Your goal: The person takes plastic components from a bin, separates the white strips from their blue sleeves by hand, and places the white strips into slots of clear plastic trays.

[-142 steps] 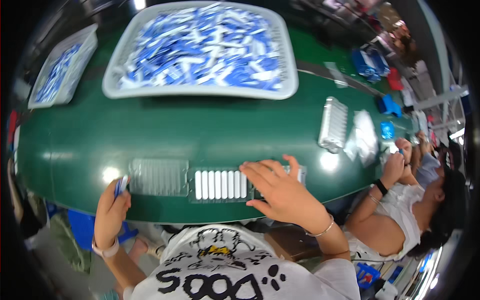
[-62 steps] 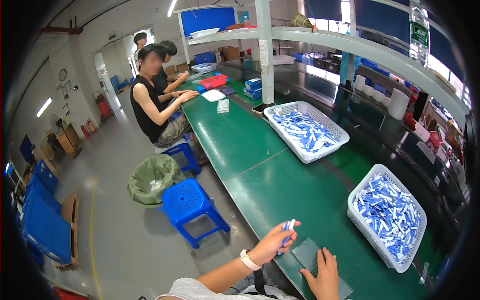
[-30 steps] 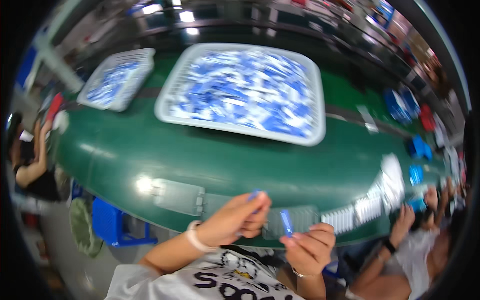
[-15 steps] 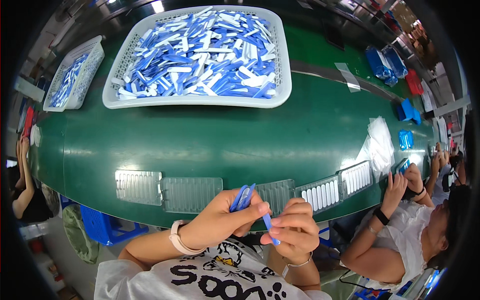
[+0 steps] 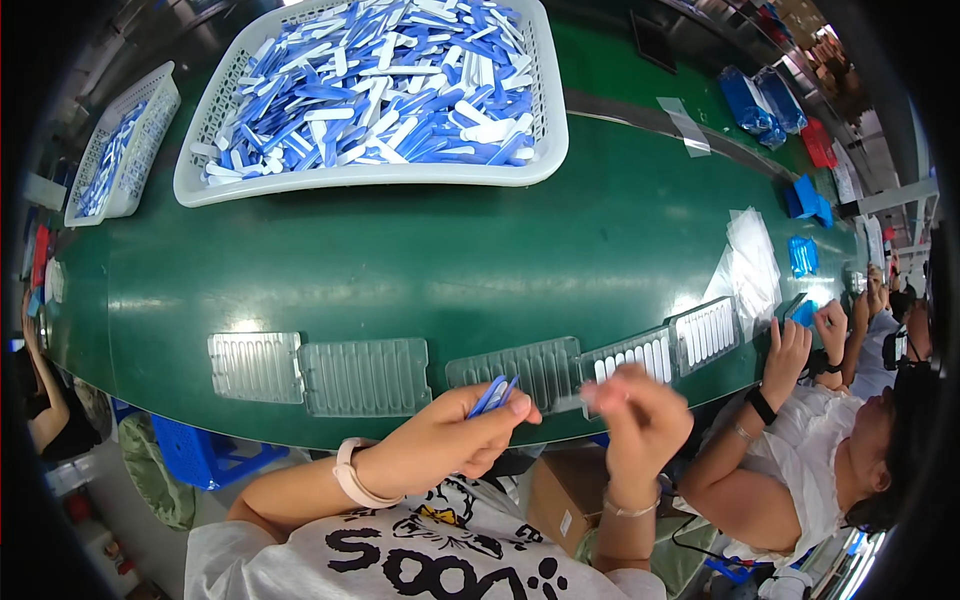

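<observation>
My left hand (image 5: pixel 468 428) is closed around a few blue plastic sticks (image 5: pixel 490 397) that poke up past its thumb and forefinger. To its right, my right hand (image 5: pixel 645 415) is raised at the table's near edge, its fingertips pinched together and smeared by motion. A pale blurred piece shows at those fingertips, too unclear to name. Just beyond the hands lies a clear ribbed tray (image 5: pixel 515 370). Next to it, another tray (image 5: pixel 630 364) holds white sticks in its slots, partly covered by my right hand. A further tray (image 5: pixel 706 334) of white sticks adjoins it.
Two clear trays (image 5: pixel 366 377) lie left of my hands. A large white basket (image 5: pixel 370 178) heaped with blue and white sticks stands farther back, a smaller basket (image 5: pixel 140 165) left of it. Plastic bags (image 5: pixel 752 265) lie at right, near a co-worker's hands (image 5: pixel 790 350).
My right hand has moved away from the left, up and right toward the trays. The blue stick between my hands no longer shows there. The tray in front sits farther left, and the view has shifted.
</observation>
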The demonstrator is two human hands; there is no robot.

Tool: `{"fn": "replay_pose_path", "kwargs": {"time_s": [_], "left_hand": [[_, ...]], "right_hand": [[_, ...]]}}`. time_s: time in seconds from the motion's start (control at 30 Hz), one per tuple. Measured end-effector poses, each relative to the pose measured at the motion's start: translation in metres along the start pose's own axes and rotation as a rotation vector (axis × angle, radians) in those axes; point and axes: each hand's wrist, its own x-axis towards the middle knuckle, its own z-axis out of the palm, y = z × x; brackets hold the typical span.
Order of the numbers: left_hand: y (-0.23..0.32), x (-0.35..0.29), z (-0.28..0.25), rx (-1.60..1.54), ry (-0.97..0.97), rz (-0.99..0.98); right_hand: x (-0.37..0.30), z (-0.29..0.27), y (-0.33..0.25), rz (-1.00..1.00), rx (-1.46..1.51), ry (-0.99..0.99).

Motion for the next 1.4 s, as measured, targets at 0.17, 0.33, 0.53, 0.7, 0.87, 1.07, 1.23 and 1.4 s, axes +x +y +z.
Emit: {"fn": "replay_pose_path", "kwargs": {"time_s": [0.17,0.33,0.53,0.7,0.87,1.07,1.23,1.4], "left_hand": [[-0.004,-0.005,-0.01,-0.356,-0.172,-0.046],[-0.001,-0.02,-0.016,-0.247,-0.236,0.014],[-0.004,-0.029,-0.031,-0.301,-0.434,0.012],[-0.011,-0.025,-0.037,-0.656,-0.71,-0.11],[-0.013,-0.02,-0.035,-0.589,-0.66,-0.1],[-0.011,-0.02,-0.027,-0.36,-0.53,-0.061],[-0.009,-0.019,-0.028,-0.246,-0.348,-0.016],[-0.01,-0.018,-0.028,-0.219,-0.169,0.042]], "right_hand": [[0.042,-0.01,0.016,-0.065,-0.452,-0.297],[0.052,-0.003,0.035,-0.263,-0.492,-0.425],[0.048,-0.006,0.021,-0.09,-0.607,-0.461],[0.052,-0.01,0.023,-0.078,-0.592,-0.528],[0.038,0.011,-0.016,-0.196,-0.53,-0.431],[0.025,0.029,-0.033,-0.04,-0.065,-0.481],[0.019,0.022,-0.027,0.151,-0.125,-0.225],[0.013,0.013,0.004,-0.397,-0.604,-0.029]]}}
